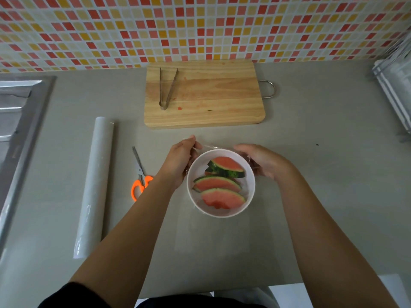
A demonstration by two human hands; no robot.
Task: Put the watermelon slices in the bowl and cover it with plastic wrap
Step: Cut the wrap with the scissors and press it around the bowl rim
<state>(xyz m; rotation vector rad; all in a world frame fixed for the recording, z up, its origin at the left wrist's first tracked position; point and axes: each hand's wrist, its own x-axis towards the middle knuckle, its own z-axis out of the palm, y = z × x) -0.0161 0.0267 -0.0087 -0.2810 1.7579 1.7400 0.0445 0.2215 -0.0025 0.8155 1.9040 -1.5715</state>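
The white bowl (188, 183) sits on the grey counter (322, 130) close to the near edge, about the middle, and the watermelon slices (219, 185) lie inside it, three or so wedges overlapping with their green rinds towards the far side. A clear sheet of plastic wrap (211, 146) is drawn over the bowl. The left hand (181, 158) is at the bowl's far-left rim, thumb and fingers pinching the film. The right hand (264, 163) is against the right rim, fingers curled round a bunched bit of the same film. To the left lie the roll of wrap (95, 185) and orange-handled scissors (140, 176), the scissors partly under the left forearm. Farther back a wooden cutting board (204, 96) carries metal tongs (168, 87) on its left part, with the tiled wall (200, 25) behind. A steel sink (15, 121) is at the far left.
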